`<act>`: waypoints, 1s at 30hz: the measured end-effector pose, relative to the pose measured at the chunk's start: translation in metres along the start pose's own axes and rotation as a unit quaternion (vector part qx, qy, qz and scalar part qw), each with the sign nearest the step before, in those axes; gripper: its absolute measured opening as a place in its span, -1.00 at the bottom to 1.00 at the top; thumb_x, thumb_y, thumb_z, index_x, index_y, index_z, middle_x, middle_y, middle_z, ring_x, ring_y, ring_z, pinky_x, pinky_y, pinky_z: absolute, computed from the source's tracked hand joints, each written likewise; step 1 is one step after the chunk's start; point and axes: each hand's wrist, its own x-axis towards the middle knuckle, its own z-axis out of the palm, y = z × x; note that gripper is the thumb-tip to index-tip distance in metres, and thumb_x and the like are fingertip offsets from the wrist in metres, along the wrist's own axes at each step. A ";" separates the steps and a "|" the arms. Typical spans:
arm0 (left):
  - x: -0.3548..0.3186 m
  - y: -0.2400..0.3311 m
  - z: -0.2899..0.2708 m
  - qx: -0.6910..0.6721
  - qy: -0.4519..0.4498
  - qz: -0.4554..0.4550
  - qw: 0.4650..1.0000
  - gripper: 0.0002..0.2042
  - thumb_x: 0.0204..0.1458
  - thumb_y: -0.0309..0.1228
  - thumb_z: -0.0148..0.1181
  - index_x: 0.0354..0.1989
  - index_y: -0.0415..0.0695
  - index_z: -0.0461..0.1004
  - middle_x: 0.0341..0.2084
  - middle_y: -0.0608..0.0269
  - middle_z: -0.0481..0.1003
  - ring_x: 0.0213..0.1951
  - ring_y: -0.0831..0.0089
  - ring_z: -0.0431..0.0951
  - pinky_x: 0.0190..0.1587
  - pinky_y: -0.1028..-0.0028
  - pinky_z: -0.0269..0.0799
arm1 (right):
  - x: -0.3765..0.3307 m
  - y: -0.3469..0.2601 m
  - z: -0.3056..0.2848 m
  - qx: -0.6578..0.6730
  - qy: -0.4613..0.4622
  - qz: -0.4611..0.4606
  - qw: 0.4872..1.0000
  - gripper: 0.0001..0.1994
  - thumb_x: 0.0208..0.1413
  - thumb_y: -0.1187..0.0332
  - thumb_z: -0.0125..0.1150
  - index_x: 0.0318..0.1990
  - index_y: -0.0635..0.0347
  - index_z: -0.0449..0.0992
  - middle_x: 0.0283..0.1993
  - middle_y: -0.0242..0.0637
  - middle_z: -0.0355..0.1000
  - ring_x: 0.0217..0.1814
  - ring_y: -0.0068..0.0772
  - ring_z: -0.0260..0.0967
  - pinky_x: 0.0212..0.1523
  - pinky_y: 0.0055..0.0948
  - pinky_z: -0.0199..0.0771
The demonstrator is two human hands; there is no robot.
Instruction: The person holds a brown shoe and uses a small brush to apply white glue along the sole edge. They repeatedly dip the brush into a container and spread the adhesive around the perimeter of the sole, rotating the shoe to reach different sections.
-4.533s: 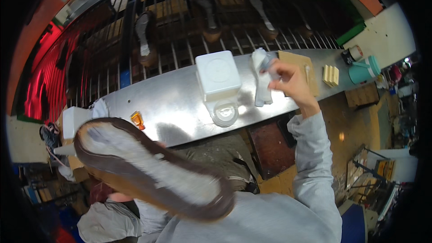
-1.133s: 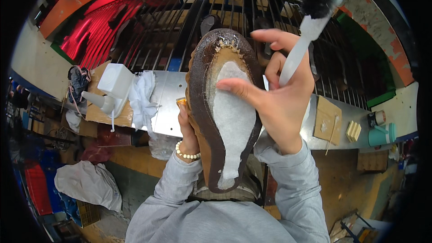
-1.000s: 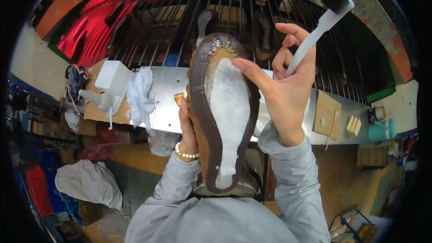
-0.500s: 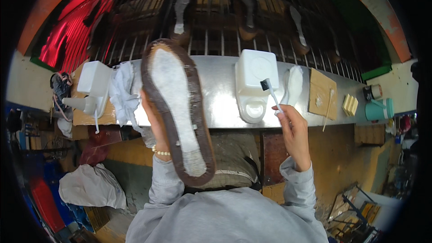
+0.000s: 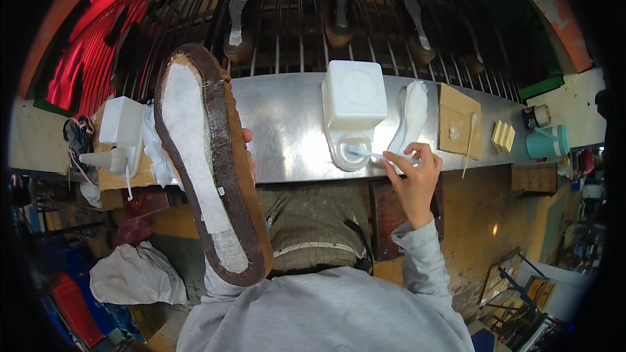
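1. Gripping a shoe [image 5: 212,163] sole-up, the left hand [image 5: 248,153] hangs over the counter's [image 5: 287,124] front edge.
2. Right hand [image 5: 414,173] pinches a brush [image 5: 372,154] dipped in the white container [image 5: 353,111], a white insole [image 5: 409,117] just beside it.

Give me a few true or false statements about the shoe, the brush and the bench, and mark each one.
1. The left hand holds the shoe with its sole facing up. True.
2. The right hand holds a brush whose head is at the round opening of the white container. True.
3. The white container lies on the floor. False: it stands on the metal bench.
4. The teal cup is at the left end of the bench. False: it is at the right.
5. A loose white sole lies beside the container. True.
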 end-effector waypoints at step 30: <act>0.044 -0.072 0.100 0.009 0.410 0.352 0.841 -0.38 0.38 0.05 -0.36 0.31 -0.26 0.21 0.09 -0.08 0.44 -0.07 0.22 0.61 -0.06 0.35 0.62 | 0.167 -0.097 -0.063 0.211 0.185 -0.167 0.945 -0.63 -0.31 0.24 0.62 -0.20 -0.13 0.78 -0.28 -0.42 0.21 -0.30 -0.45 0.22 -0.40 -0.53 0.21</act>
